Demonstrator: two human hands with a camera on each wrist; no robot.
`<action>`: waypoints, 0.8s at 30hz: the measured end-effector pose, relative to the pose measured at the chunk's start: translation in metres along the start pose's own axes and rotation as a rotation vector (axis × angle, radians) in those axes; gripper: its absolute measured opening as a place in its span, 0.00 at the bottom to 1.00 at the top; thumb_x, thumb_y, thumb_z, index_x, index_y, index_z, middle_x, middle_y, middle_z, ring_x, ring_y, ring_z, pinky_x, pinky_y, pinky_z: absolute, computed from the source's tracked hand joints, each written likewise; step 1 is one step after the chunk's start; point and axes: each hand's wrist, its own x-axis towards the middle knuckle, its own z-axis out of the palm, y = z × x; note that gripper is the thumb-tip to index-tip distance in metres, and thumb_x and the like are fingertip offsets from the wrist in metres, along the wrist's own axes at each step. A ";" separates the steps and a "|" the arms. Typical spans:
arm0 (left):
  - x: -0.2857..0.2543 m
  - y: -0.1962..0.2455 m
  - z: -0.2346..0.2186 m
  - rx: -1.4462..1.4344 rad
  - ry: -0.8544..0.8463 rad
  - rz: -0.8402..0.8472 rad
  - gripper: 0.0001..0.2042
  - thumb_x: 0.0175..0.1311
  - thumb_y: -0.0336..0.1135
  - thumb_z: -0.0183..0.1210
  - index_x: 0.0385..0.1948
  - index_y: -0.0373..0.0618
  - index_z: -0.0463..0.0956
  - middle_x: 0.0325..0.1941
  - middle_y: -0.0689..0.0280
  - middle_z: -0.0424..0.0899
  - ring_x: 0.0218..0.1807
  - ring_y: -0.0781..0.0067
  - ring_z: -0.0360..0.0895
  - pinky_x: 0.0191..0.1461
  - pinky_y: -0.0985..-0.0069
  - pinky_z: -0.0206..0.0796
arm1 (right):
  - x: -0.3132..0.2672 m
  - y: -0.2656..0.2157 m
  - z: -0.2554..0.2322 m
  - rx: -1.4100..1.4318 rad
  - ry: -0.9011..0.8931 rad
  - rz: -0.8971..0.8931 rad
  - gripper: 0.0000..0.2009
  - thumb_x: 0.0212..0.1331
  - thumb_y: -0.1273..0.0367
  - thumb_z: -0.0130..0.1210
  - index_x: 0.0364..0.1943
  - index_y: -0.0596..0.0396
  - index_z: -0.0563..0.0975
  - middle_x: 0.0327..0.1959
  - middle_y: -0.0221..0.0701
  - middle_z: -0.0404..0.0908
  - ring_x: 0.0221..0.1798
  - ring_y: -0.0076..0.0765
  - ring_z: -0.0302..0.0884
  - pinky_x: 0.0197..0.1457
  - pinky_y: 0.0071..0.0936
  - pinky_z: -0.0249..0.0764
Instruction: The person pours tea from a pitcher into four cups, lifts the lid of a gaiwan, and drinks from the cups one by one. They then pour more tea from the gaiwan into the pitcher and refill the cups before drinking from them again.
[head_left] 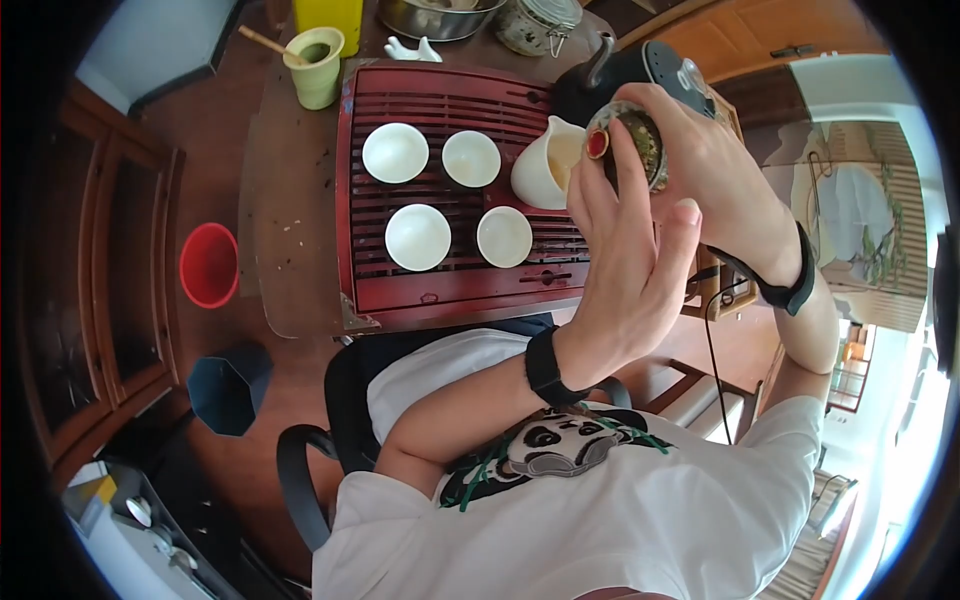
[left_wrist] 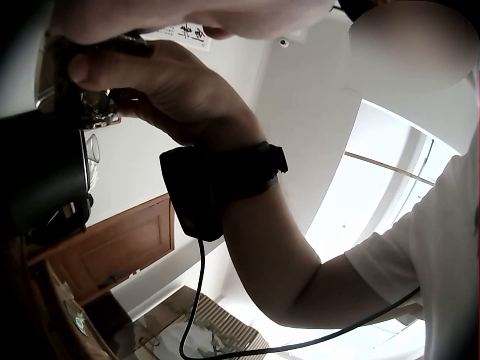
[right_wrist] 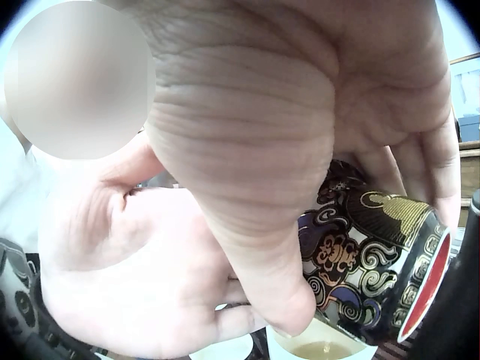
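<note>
My right hand grips a small ornate vessel, black with gold, blue and white patterns and a red-lined round end. In the right wrist view the thumb lies along one side of it, fingers around the other. It tilts over the white pitcher, which holds pale yellow tea. My left hand reaches up beside the vessel, fingers fairly straight against it near its red end, thumb held apart. The right thumb partly covers the left fingers in the right wrist view. Several white cups stand on the slatted red tea tray.
A black kettle stands just beyond the hands, near a clip-top glass jar. A cream holder with a wooden-handled tool sits at the tray's far left corner. Red and blue bins are on the floor. A cable hangs from my right wrist.
</note>
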 end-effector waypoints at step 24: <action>0.002 0.010 -0.008 0.085 -0.048 -0.008 0.43 0.78 0.62 0.33 0.76 0.25 0.38 0.75 0.32 0.47 0.75 0.32 0.44 0.79 0.45 0.30 | -0.006 0.001 0.018 0.020 0.225 -0.034 0.21 0.49 0.72 0.67 0.46 0.64 0.71 0.38 0.49 0.83 0.42 0.60 0.84 0.41 0.50 0.80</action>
